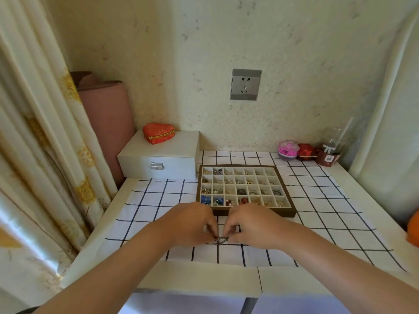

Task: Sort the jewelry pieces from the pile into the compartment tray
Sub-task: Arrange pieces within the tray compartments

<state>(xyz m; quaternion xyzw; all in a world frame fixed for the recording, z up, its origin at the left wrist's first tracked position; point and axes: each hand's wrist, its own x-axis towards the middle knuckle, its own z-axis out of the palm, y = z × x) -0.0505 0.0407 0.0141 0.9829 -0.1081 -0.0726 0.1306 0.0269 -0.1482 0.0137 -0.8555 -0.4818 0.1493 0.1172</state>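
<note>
A brown compartment tray (286, 186) lies on the checked cloth, its white cells holding earrings, chains and small coloured pieces. Just in front of it, my left hand (190, 223) and my right hand (254, 223) meet over the cloth. Both pinch the same small dark chain-like jewelry piece (219, 240) between fingertips, left from the left side, right from the right side. The piece sits low at the cloth; most of it is hidden by my fingers. No other loose pile shows on the cloth.
A white jewelry box (158, 157) with a red heart-shaped case (158, 133) on top stands at the back left. Pink and red small boxes (297, 150) and a clear cup (330, 152) are at the back right. A curtain hangs at left.
</note>
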